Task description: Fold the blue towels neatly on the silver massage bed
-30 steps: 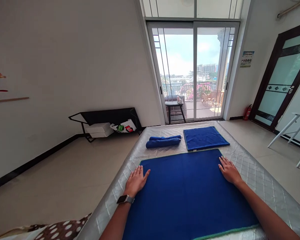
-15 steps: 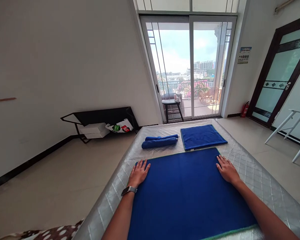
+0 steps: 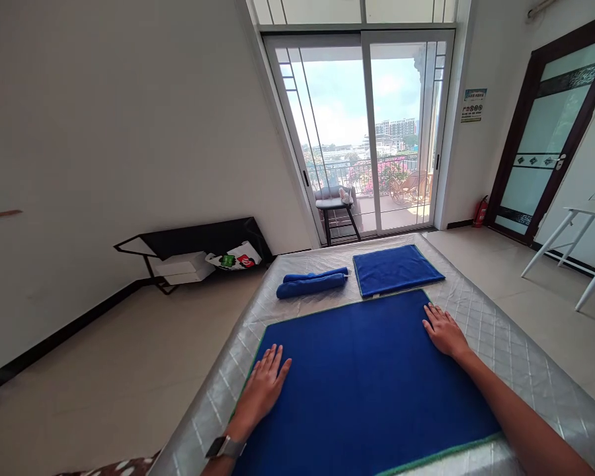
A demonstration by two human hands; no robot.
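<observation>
A blue towel (image 3: 357,377) with green edging lies spread flat on a silvery quilted mattress (image 3: 506,350). My left hand (image 3: 264,383) rests flat on the towel's left edge, fingers stretched out; a watch is on that wrist. Near the far right corner, my right hand (image 3: 445,328) lies palm down with fingers extended, partly over the edge. Beyond the spread towel are a folded blue towel (image 3: 396,270) on the right and a rolled blue towel (image 3: 312,284) on the left; neither is touched by a hand.
A black low rack (image 3: 203,239) with white boxes (image 3: 183,267) and a printed bag (image 3: 235,258) stands by the left wall. A stool (image 3: 337,215) is at the sliding glass door (image 3: 401,132). On the right are a white table (image 3: 588,211) and a fire extinguisher (image 3: 480,212).
My left hand has slid back toward me along the towel's left edge. My right hand stays near the far right corner. The view has shifted slightly.
</observation>
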